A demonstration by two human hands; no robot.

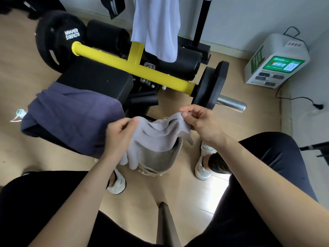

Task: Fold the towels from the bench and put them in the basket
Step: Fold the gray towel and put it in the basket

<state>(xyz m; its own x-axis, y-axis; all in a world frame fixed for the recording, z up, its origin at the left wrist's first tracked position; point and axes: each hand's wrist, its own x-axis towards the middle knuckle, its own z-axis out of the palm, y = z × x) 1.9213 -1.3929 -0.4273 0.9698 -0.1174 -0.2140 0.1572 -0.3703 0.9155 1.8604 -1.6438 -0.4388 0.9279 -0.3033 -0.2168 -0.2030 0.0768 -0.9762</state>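
Note:
A light grey towel (pixel 156 136) hangs slack between my two hands, above the floor in front of the bench. My left hand (pixel 119 134) pinches its left top edge, and my right hand (pixel 199 122) pinches its right top corner. Under the towel sits a beige felt basket (pixel 158 161), partly hidden by the cloth. A dark blue-purple towel (pixel 71 114) lies spread over the near end of the black bench (pixel 99 81). A pale blue towel (pixel 156 27) hangs from the rack behind the yellow bar.
A yellow bar (pixel 124 63) with black weight plates (pixel 210 86) crosses behind the bench. A white box-shaped machine (pixel 277 59) with a cable stands at right by the wall. My knees and white shoes (pixel 203 168) flank the basket on the wooden floor.

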